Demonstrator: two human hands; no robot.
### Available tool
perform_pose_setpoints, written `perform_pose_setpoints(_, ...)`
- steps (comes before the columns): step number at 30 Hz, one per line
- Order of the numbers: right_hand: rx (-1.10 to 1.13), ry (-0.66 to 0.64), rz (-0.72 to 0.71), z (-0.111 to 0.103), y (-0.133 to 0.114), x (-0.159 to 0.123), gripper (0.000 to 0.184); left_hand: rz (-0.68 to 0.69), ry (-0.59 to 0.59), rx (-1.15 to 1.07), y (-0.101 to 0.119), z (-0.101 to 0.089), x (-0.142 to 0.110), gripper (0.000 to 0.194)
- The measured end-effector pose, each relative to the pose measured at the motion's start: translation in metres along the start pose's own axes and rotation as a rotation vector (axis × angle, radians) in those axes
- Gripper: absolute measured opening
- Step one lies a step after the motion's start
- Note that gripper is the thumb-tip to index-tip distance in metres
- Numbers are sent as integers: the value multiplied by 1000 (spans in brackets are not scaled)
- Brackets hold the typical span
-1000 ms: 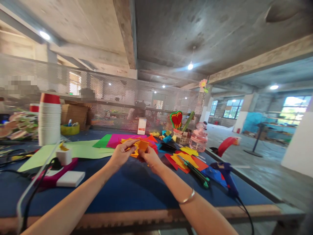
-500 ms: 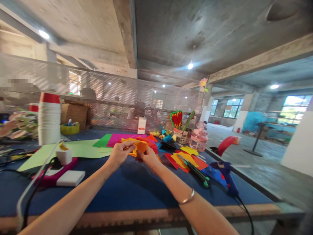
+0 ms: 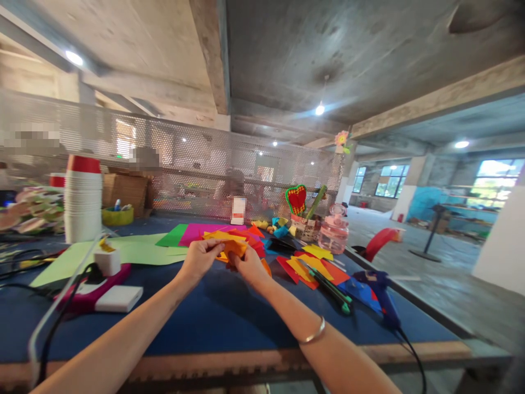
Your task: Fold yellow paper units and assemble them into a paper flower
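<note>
Both my hands meet above the blue table (image 3: 213, 317) and pinch one small orange paper piece (image 3: 235, 247). My left hand (image 3: 199, 258) grips its left edge with thumb and fingers closed. My right hand (image 3: 247, 266) holds its right side from below, fingers curled. Under and behind the hands lies a heap of orange, red and yellow paper pieces (image 3: 241, 236). A thin bracelet (image 3: 314, 332) circles my right wrist.
Green and pink paper sheets (image 3: 180, 236) lie behind the hands. A tall stack of white cups (image 3: 83, 200) stands at left, beside a pink-and-white device with a cable (image 3: 100, 287). At right are green-handled scissors (image 3: 334, 293), a blue glue gun (image 3: 381, 298), a pink jar (image 3: 333, 231) and a basket (image 3: 305, 227).
The orange piece has tilted and dropped slightly between my fingers. Both hands stay in nearly the same spot.
</note>
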State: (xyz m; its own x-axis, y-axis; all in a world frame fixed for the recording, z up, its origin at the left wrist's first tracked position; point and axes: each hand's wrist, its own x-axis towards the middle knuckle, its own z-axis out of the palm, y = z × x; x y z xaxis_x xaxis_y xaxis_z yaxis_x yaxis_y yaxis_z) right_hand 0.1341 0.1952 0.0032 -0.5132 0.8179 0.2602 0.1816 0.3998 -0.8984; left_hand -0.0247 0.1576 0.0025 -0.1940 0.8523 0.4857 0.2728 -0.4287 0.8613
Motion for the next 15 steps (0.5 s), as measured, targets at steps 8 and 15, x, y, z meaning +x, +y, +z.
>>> perform_pose_setpoints(8,-69,48,45,-3,5,5,35,-178,-42,38,-2,-3,1,37)
perform_pose_setpoints(15,-59,40,101,0,5,9,35,-277,-60,-5,0,-2,0,38)
